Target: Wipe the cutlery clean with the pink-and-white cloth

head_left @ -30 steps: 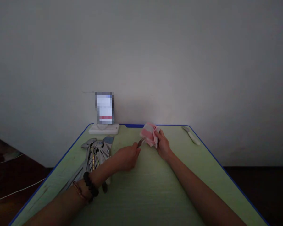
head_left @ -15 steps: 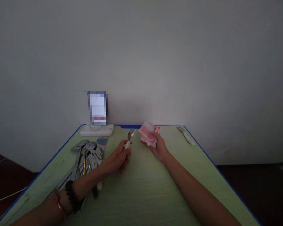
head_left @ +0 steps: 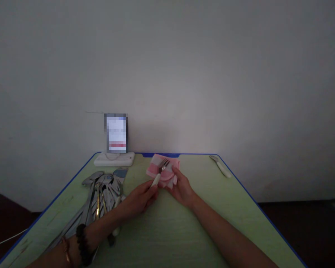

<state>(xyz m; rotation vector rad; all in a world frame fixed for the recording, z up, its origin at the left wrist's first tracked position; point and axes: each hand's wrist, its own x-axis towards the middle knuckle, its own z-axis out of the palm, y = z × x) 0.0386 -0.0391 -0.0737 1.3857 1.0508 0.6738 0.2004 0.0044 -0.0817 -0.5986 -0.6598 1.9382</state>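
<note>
My left hand [head_left: 143, 195] is closed round the pale handle of a fork [head_left: 162, 166], whose metal tines point up and away from me. Behind the tines lies a folded pink-and-white cloth [head_left: 154, 168], held at its right side by my right hand [head_left: 183, 188], thumb on top and the other fingers partly hidden beneath. The fork's head overlaps the cloth; whether they touch I cannot tell. Left of my left forearm, a pile of metal cutlery [head_left: 104, 190] with spoons and larger utensils rests on the table, some with gold-coloured handles.
Another white-handled utensil [head_left: 221, 167] lies near the right edge of the green table [head_left: 167, 234], which has a blue rim. At the back left a lit, blurred screen [head_left: 117, 134] stands on a white base [head_left: 114, 159]. A plain wall [head_left: 212, 82] rises behind.
The cloth in my right hand has moved left and now sits behind the fork's tines. Before, fork and cloth were apart. The whole view has shifted slightly.
</note>
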